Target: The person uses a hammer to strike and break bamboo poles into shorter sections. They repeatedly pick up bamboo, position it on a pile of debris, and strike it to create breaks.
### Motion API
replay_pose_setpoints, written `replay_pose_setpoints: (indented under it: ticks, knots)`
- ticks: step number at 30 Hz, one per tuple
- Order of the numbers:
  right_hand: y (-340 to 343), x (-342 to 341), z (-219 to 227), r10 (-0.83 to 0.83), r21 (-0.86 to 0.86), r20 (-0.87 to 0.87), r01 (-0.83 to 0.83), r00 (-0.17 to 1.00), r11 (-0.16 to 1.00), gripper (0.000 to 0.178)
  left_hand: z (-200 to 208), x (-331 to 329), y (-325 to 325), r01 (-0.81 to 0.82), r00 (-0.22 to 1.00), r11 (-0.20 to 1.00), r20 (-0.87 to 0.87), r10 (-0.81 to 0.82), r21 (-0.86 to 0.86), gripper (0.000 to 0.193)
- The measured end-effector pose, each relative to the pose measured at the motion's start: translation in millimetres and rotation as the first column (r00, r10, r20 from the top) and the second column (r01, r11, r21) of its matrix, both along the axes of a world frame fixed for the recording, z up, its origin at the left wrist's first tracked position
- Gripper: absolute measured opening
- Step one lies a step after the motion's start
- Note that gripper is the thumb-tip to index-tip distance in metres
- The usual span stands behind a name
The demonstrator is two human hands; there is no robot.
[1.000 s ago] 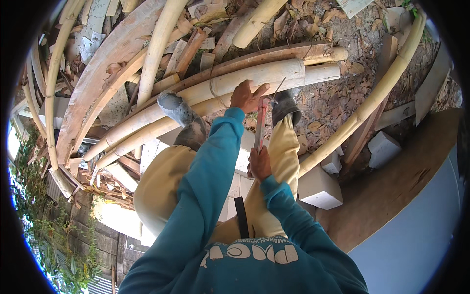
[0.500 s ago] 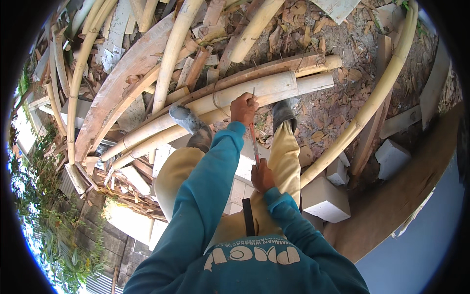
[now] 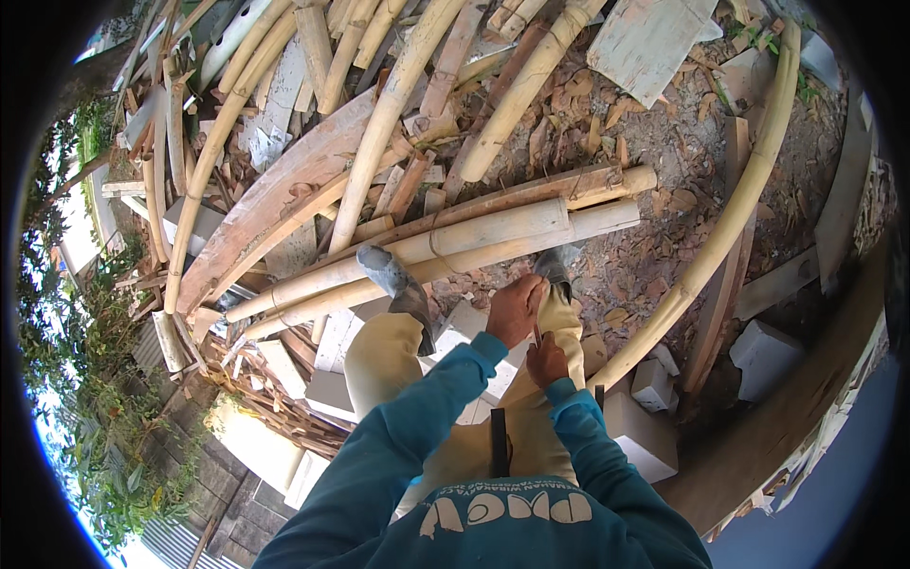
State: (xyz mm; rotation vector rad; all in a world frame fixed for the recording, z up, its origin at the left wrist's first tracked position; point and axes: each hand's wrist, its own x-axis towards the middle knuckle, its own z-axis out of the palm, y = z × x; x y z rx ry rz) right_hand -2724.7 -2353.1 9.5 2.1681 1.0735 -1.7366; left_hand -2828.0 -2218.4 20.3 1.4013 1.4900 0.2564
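My left hand (image 3: 515,311) is closed just above my right hand (image 3: 547,361), both in front of my right leg. Between them shows a short stretch of a slim reddish rod-like tool (image 3: 537,332); its ends are hidden by my fingers and its exact kind cannot be made out. My right hand is wrapped round its lower part, my left round its upper part. Beyond my hands lies a bundle of bamboo poles (image 3: 493,226) with a wire loop round it. One grey boot (image 3: 384,270) rests against the bundle, the other stands near its right end.
Bamboo poles and boards (image 3: 284,180) are heaped at the far left. A long curved bamboo pole (image 3: 735,228) runs along the right, beside a brown plank (image 3: 725,284). White blocks (image 3: 640,436) sit close to my right. Dry leaves and rubble cover the ground (image 3: 664,228).
Both hands have moved right and nearer to me, and my left hand has come down the tool close to my right. The head view has shifted, so the poles appear lower.
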Motion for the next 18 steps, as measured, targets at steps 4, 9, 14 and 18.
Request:
replay_pose_setpoints:
  ticks: [4,9,14,18]
  knots:
    - [14,28,-6,-0.388,-0.233,-0.099,0.358,0.916,0.904,0.026,19,4,12,-0.273,0.956,0.952,0.074,0.285,-0.140,0.016]
    - [25,50,-10,-0.829,-0.419,-0.105,0.731,0.550,0.538,0.019,47,-44,50,-0.435,0.889,0.875,0.055,0.455,-0.211,0.017]
    - [23,68,-32,-0.926,-0.450,-0.136,0.811,0.351,0.374,0.018,98,-64,92,-0.498,0.862,0.867,0.099,0.497,-0.017,0.014]
    - [11,73,-45,-0.942,-0.455,-0.129,0.826,0.309,0.333,0.027,123,-48,108,-0.521,0.842,0.852,0.188,0.506,0.039,0.013]
